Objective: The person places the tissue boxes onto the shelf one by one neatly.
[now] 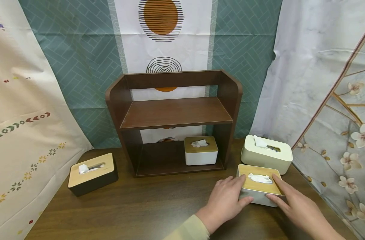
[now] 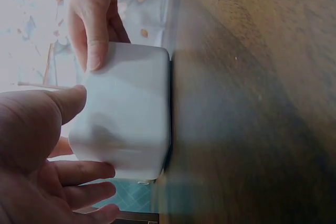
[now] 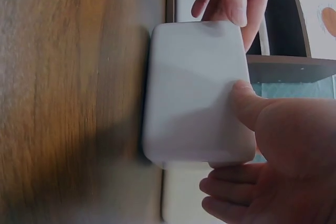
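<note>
and the tissue box (image 1: 258,194) is upright, pale smooth walls (image 2: 131,98), rounded corners, light wood-toned lid (image 1: 261,187) facing up, white tissue (image 1: 260,179) poking through the middle! it's angled slightly, over on the right of the brown tabletop (image 1: 134,213), just in front of the cream box (image 1: 264,160).

On the desk (image 1: 152,206), a brown shelf (image 1: 176,111) held a white tissue box (image 1: 201,157) at five o'clock; a black tissue box (image 1: 93,178) sat at eight, a cream tissue box (image 1: 264,157) at four.
</note>
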The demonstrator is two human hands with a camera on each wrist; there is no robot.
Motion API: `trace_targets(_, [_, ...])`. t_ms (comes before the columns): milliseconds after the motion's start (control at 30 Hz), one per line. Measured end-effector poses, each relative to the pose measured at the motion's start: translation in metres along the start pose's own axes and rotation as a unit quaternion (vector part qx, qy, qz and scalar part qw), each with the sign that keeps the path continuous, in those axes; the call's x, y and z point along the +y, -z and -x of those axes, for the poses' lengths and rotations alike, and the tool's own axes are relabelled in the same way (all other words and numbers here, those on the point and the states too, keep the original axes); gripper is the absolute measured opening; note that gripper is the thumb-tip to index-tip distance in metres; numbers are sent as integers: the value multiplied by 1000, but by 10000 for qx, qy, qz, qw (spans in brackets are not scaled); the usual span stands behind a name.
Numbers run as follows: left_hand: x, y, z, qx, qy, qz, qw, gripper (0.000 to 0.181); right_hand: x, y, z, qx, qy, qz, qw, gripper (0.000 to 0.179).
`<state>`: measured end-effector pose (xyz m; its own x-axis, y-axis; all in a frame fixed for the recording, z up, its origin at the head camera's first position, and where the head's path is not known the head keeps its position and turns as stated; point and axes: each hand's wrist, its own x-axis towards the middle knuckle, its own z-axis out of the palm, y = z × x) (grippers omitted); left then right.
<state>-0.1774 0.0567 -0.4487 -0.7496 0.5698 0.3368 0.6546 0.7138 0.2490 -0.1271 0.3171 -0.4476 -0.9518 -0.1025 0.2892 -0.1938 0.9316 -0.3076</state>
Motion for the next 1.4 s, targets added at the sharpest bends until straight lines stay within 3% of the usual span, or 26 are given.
trace_targets(333, [-3,5,3,432,134,31,9990,60,-14,-3,-3,190,65,-153,9997,76])
trace_targets(833, [-18,23,17,1172,183,-84,9929,49,-45,-8,-6,1040,213,-497,9931,72])
trace_targets(1200, [-32,44,31,1253,297,-139,9916,49,-68,-11,-15,1056,230,-632,9921,74])
trace_targets(1400, [-41,56,41,1240,489,-43,9911,52,-85,-12,-22,858,227,-698,9936,75])
